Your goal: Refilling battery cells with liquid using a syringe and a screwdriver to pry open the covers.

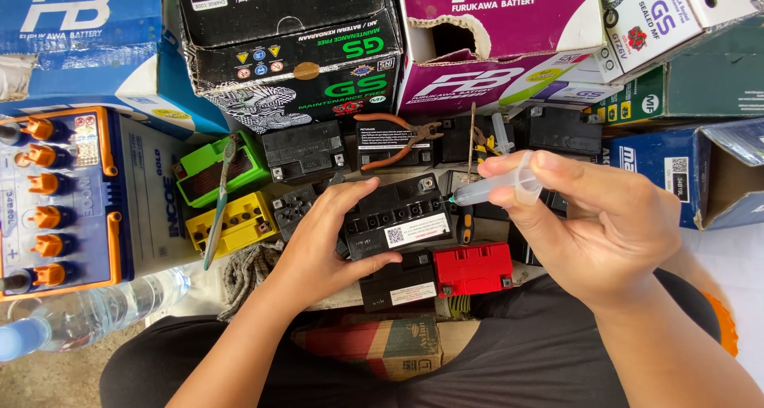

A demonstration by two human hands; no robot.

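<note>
Two hands over the lap: left hand [318, 241] grip clamped on a small black battery [398, 217], tilted, w/ red battery [473, 269] just below it. Right hand [589, 225] grip pinched round a clear syringe [497, 184], tip near the battery's top edge. Risk, imo: shaky aim spills fluid on fingers or battery slips. Pliers [398, 137] farther back, cartons behind.

Your left hand [318, 245] grips a small battery [395, 217] of matt black plastic with a smooth paper label. Your right hand [593, 225] pinches a syringe [497, 184] of clear, glossy plastic. At lower left, the water bottle [95, 308] is shiny transparent plastic. Beside it lies a rough woven rag [243, 269]. The pliers [394, 137] at upper centre are dull metal with orange coated handles. The boxes [294, 50] along the top are printed cardboard.
</note>
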